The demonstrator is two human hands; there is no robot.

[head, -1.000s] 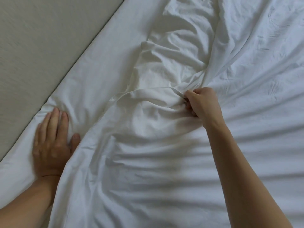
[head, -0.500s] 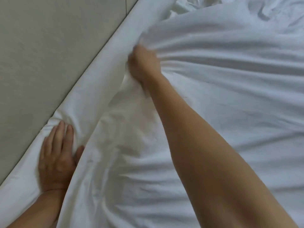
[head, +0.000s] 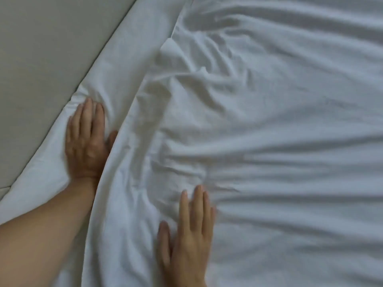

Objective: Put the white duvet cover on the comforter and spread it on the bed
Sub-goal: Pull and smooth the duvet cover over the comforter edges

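Note:
The white duvet cover (head: 259, 125) lies wrinkled over most of the bed, its edge curving from the top middle down to the bottom left. My left hand (head: 86, 141) rests flat, fingers straight, on the white bed sheet (head: 128, 59) beside that edge, near the bed's left side. My right hand (head: 188, 235) lies flat on the duvet cover at the bottom middle, fingers straight and pointing away from me. The comforter itself is not visible under the white cloth.
A grey-beige wall or panel (head: 45, 54) runs diagonally along the bed's left side, right against the sheet's edge. White bedding fills the rest of the view.
My right hand let go of the bunched cover it had pulled toward the wall, came back toward me and now lies flat on the cover. The left hand stayed pressed on the sheet.

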